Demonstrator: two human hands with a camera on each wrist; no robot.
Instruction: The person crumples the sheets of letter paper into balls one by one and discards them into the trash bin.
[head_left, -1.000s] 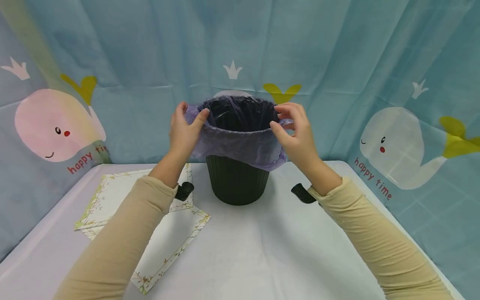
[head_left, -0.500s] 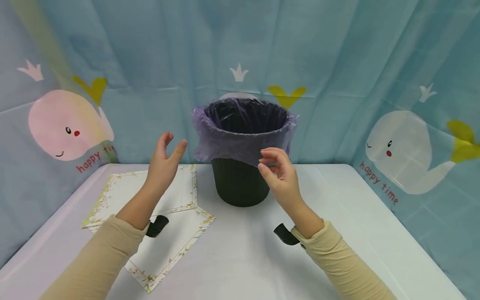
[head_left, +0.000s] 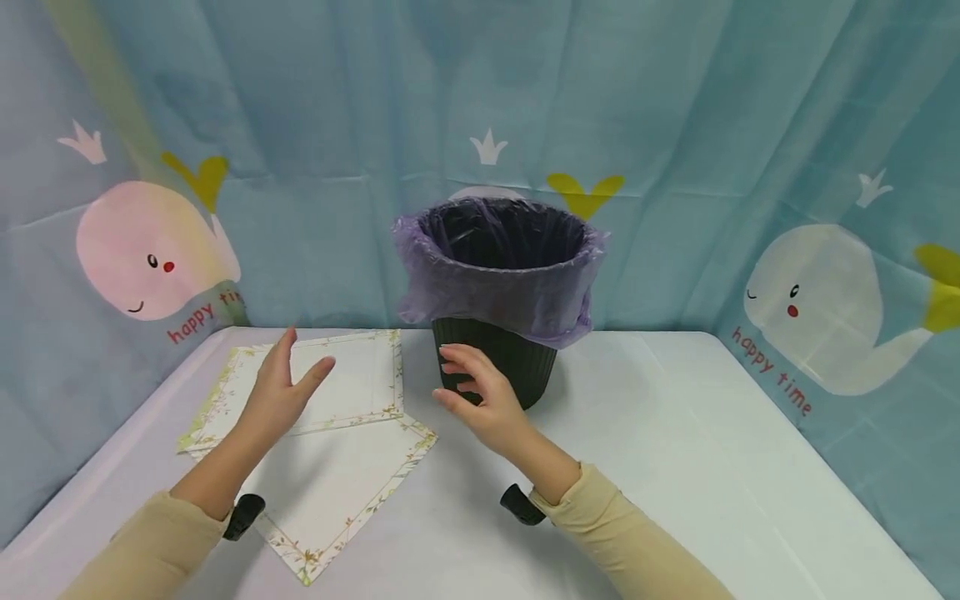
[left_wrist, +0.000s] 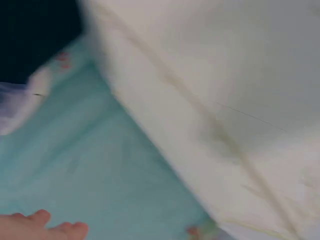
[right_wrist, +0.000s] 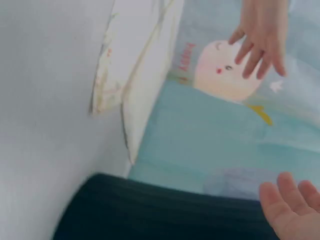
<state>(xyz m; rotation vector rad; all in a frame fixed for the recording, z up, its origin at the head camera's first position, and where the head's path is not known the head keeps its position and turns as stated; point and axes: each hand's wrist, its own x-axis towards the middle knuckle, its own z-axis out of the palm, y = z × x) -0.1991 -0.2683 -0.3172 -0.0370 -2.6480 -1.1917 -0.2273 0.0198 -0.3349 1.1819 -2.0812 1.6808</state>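
A dark trash can (head_left: 491,333) stands upright near the back of the table, lined with a purple plastic bag (head_left: 502,296) folded down over its rim. My left hand (head_left: 279,396) hovers above two white placemats with floral borders, its fingers apart and touching nothing. In front of the can, my right hand (head_left: 483,400) is in the air with loosely bent fingers and nothing in it. The right wrist view shows the left hand (right_wrist: 262,40) with spread fingers. The placemats (head_left: 348,475) overlap on the table's left side. The left wrist view is blurred.
A white cloth covers the table (head_left: 675,467). A blue curtain (head_left: 337,250) printed with whales hangs behind the can and along both sides. Black wrist mounts (head_left: 522,505) stick out below both hands.
Both hands have let go of the bag's edge and come down toward the front. My left hand has moved left over the placemats, and the right has dropped leftward in front of the can.
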